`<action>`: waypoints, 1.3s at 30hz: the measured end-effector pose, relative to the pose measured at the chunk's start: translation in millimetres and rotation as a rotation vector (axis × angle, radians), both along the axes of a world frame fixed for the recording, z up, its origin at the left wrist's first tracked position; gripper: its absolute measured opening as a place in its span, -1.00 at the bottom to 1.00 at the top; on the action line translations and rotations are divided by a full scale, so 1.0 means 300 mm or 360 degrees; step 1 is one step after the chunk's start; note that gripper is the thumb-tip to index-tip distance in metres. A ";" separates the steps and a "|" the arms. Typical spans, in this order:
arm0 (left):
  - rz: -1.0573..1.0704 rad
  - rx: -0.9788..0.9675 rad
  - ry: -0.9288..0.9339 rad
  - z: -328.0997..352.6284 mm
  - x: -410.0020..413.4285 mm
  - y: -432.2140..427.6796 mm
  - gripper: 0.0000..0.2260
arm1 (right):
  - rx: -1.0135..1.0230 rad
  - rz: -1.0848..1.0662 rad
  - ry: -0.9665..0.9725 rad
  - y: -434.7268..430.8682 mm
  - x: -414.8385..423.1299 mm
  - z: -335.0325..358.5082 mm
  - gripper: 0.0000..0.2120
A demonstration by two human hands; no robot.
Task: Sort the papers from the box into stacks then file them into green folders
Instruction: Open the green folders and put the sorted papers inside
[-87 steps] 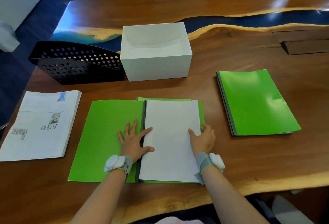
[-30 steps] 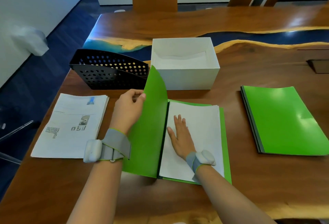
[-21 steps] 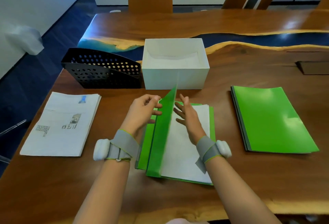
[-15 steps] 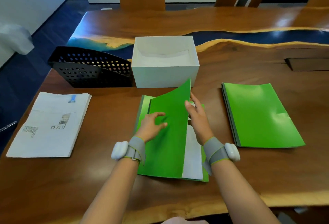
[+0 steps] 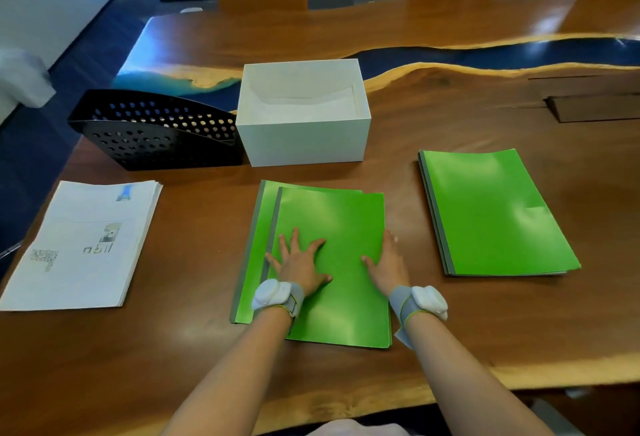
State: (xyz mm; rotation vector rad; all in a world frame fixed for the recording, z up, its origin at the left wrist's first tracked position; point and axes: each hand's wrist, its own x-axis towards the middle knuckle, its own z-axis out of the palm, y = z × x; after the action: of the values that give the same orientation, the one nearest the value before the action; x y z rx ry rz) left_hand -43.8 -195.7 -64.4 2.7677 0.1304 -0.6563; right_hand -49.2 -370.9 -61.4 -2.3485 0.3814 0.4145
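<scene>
A closed green folder (image 5: 339, 227) lies in front of me on top of another green folder (image 5: 254, 248) that sticks out at its left. My left hand (image 5: 299, 264) presses flat on the cover with spread fingers. At the folder's right edge rests my right hand (image 5: 388, 262), thumb on the cover, fingers along the edge. A stack of printed papers (image 5: 79, 245) lies at the left. The white box (image 5: 304, 139) stands behind the folders, with some white paper inside. More green folders (image 5: 491, 213) are stacked at the right.
A black perforated file holder (image 5: 156, 134) lies to the left of the box. The wooden table (image 5: 485, 324) has a blue resin strip across the back and a dark slab at the far right. Chairs stand beyond the table.
My left hand swung the green cover over the white sheets and shut the folder. Both hands now lie on the closed folder, and the sheets are hidden inside.
</scene>
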 end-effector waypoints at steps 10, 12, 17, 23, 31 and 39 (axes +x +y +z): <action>0.0695 -0.0193 -0.0199 -0.005 0.017 0.118 0.07 | -0.0436 0.0224 0.0285 -0.018 0.017 -0.066 -0.20; 0.0939 -0.0426 -0.0099 -0.010 0.031 0.156 -0.17 | -0.0429 0.0208 0.0285 -0.016 0.017 -0.068 -0.20; 0.1240 -0.1265 0.0076 0.005 0.041 0.206 -0.56 | -0.0310 0.0092 0.0253 -0.012 0.029 -0.048 -0.20; 0.1319 -0.1871 0.0031 0.120 0.071 0.257 -0.65 | 0.0948 -0.0721 -0.0269 0.042 0.065 0.107 -0.30; 0.0824 -0.2066 -0.0617 0.393 0.157 0.351 -0.82 | 0.1530 -0.0536 -0.0711 0.122 0.199 0.387 -0.67; 0.0789 -0.2048 -0.0683 0.374 0.161 0.402 -0.68 | 0.1503 -0.0658 -0.0677 0.206 0.157 0.345 -0.70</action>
State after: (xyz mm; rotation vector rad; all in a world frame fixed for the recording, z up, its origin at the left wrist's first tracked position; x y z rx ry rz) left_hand 4.6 -75.0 47.9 1.4707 0.1958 0.0532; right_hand -2.2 -309.2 42.2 -1.3353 0.3470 -0.1104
